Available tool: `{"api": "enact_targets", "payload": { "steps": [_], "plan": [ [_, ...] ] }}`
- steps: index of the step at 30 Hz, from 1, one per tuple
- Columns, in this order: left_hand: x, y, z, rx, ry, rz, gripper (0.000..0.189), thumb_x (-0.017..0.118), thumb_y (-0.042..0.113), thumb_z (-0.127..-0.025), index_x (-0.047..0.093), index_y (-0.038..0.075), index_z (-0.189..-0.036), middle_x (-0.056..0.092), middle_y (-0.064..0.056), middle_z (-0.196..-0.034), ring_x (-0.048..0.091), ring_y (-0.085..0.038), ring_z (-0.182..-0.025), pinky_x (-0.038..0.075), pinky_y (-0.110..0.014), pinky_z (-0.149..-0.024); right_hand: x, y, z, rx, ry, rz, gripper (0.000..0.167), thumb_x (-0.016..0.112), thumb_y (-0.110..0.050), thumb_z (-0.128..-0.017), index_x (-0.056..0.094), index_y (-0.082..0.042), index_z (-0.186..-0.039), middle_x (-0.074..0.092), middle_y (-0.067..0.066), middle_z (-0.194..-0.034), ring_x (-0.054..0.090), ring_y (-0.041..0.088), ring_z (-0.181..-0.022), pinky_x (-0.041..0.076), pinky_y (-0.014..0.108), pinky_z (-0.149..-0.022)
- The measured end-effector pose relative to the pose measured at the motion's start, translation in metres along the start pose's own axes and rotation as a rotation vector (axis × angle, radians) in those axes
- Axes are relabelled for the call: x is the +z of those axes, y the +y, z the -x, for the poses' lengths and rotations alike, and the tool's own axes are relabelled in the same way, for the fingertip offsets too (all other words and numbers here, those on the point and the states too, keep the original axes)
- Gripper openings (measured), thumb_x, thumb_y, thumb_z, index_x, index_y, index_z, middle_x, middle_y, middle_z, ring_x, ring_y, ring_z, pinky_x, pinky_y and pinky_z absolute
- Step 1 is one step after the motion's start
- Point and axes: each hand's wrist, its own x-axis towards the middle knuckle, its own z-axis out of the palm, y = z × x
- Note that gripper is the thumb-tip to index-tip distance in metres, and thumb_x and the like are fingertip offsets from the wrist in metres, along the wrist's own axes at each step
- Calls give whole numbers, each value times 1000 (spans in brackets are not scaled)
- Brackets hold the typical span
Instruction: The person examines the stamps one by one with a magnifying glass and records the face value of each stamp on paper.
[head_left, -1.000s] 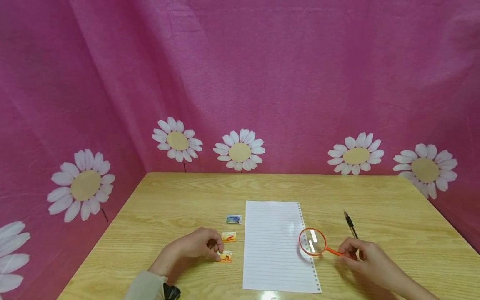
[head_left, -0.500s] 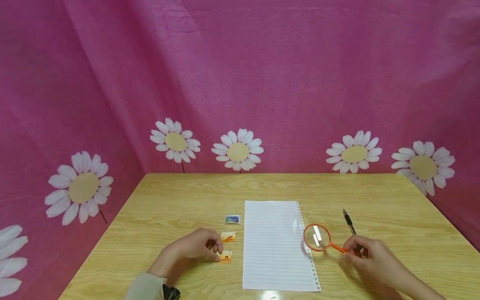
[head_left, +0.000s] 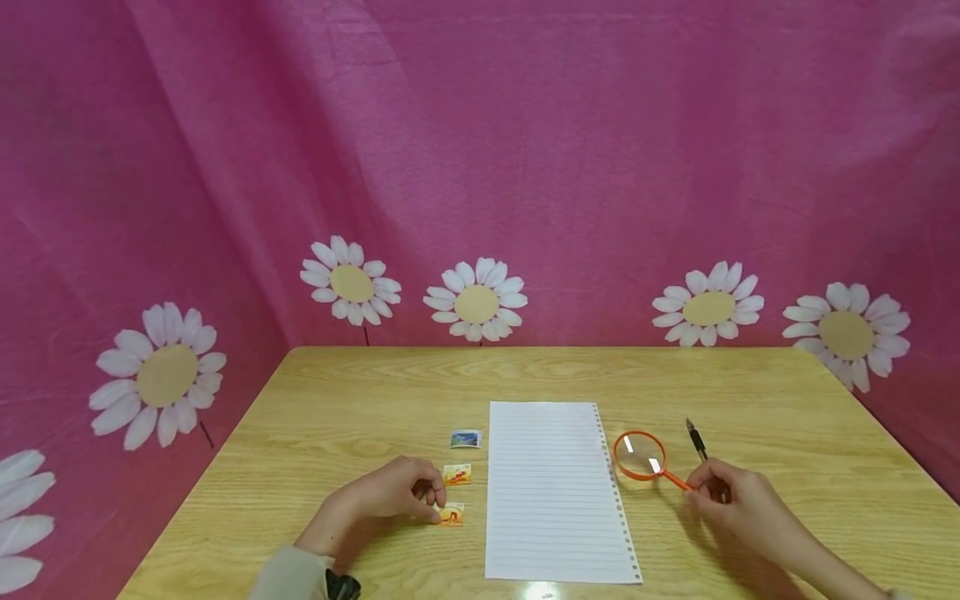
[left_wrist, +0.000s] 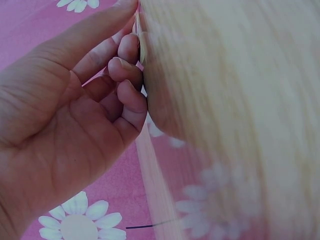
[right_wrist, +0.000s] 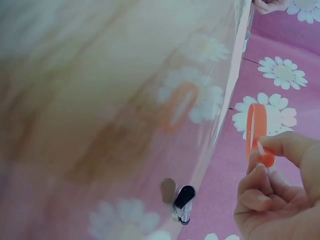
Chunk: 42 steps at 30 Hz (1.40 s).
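Three small postage stamps lie in a column left of a lined sheet of paper (head_left: 555,500). My left hand (head_left: 393,492) is at the nearest stamp (head_left: 453,515), a yellow one with a red picture, pinching its left edge between thumb and fingers. Above it are another yellow stamp (head_left: 457,474) and a blue one (head_left: 466,439). My right hand (head_left: 742,504) grips the handle of an orange magnifying glass (head_left: 677,481), its lens raised over the table right of the sheet. In the right wrist view the magnifying glass (right_wrist: 256,122) appears edge-on.
A black pen (head_left: 697,439) lies on the wooden table (head_left: 360,392) beyond my right hand, which hides its lower part. Behind the table hangs a pink cloth (head_left: 525,167) with white daisies. The sheet has punched holes along its right edge.
My right hand has moved the magnifying glass away from the sheet's right edge, to the right and farther from me. The left hand stays in place at the nearest stamp.
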Motion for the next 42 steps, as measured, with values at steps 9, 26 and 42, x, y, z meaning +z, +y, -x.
{"api": "enact_targets", "payload": {
  "steps": [9, 26, 42],
  "plan": [
    [0, -1, 0, 4, 2, 2, 12, 78, 15, -83, 68, 9, -87, 58, -2, -81, 47, -2, -72, 41, -17, -65, 0, -4, -5, 141, -32, -4, 8, 71, -2, -83, 63, -6, -83, 53, -7, -67, 41, -4, -58, 38, 20, -50],
    [-1, -1, 1, -13, -5, -1, 12, 77, 14, -83, 67, 9, -88, 58, 0, -82, 48, -3, -73, 41, -17, -65, -2, 1, -19, 300, -114, 33, 9, 68, -9, -88, 64, -1, -89, 60, 2, -73, 44, 1, -59, 40, 21, -54],
    [0, -2, 0, 13, -4, -9, 12, 78, 13, -82, 67, 9, -88, 59, -1, -81, 46, -1, -71, 40, -16, -64, -3, 2, -33, 332, -186, 75, 15, 66, -15, -90, 62, -1, -86, 61, 2, -73, 45, 7, -59, 38, 23, -54]
  ]
}}
